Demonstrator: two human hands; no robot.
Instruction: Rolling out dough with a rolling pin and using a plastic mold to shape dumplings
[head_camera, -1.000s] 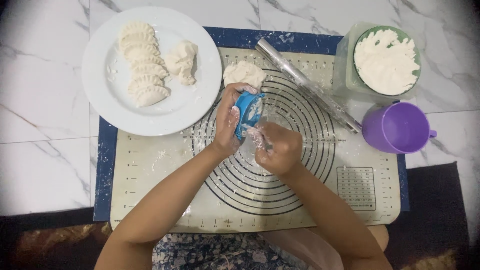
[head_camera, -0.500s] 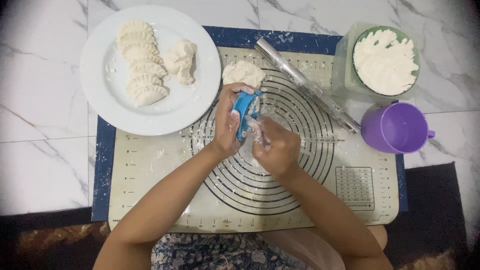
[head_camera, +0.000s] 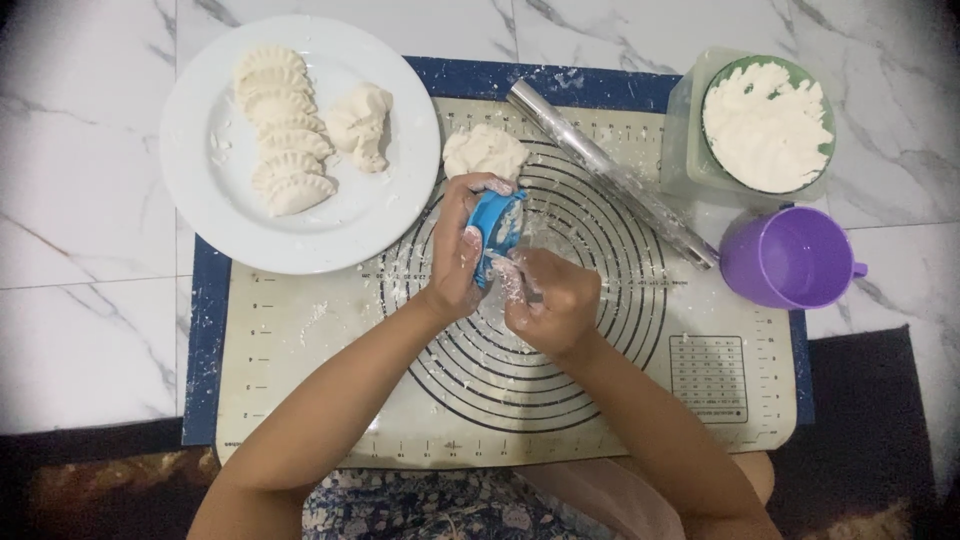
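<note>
Blue dumpling press (head_camera: 497, 228) over the mat (head_camera: 300, 340), clamped in the left hand (head_camera: 458, 262), fingers curled around it. Right hand (head_camera: 545, 300), touching the press, closed on a small tool, barely visible. Dough lump (head_camera: 485, 152) just beyond the press; plate (head_camera: 215, 215) of dumplings (head_camera: 280, 130) left of it.
</note>
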